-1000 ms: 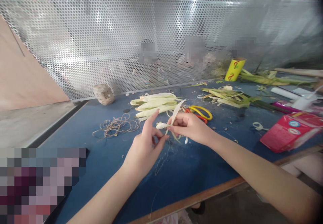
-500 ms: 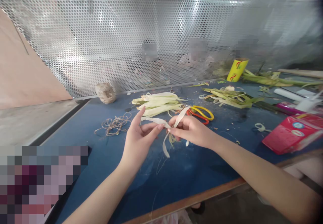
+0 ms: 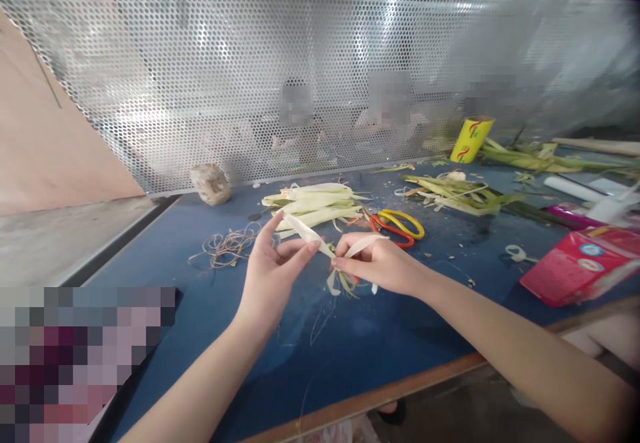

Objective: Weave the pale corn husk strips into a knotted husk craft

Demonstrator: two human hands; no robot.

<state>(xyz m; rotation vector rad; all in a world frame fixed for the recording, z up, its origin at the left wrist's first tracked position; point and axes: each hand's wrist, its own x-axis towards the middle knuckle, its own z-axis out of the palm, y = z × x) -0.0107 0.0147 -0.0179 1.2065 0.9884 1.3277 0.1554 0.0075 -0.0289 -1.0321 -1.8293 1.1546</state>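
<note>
Pale corn husk strips (image 3: pixel 306 231) are gathered between my hands above the blue table. My left hand (image 3: pixel 273 276) is closed, its thumb pressing one strip against the fingers, with the index finger raised along the strip's upper end. Thumb and fingers of my right hand (image 3: pixel 390 266) pinch the strips where they meet. Short greenish husk ends (image 3: pixel 345 284) hang below that pinch. Just beyond my hands lies a pile of corn husks (image 3: pixel 320 198), with scissors (image 3: pixel 404 224) with red and yellow handles at its right. Tangled twine (image 3: pixel 227 246) lies left of my left hand.
A perforated metal screen (image 3: pixel 225 63) closes off the back, with blurred people behind it. A stone-like lump (image 3: pixel 210 184) stands back left. More husks (image 3: pixel 453 193), a yellow roll (image 3: pixel 471 140) and a pink packet (image 3: pixel 575 266) lie right. The table's wooden edge (image 3: pixel 400 393) runs in front.
The strip at my left hand now lies straighter and reaches up to the index fingertip. The strip over my right hand has tipped lower to the right. The hanging ends have shifted.
</note>
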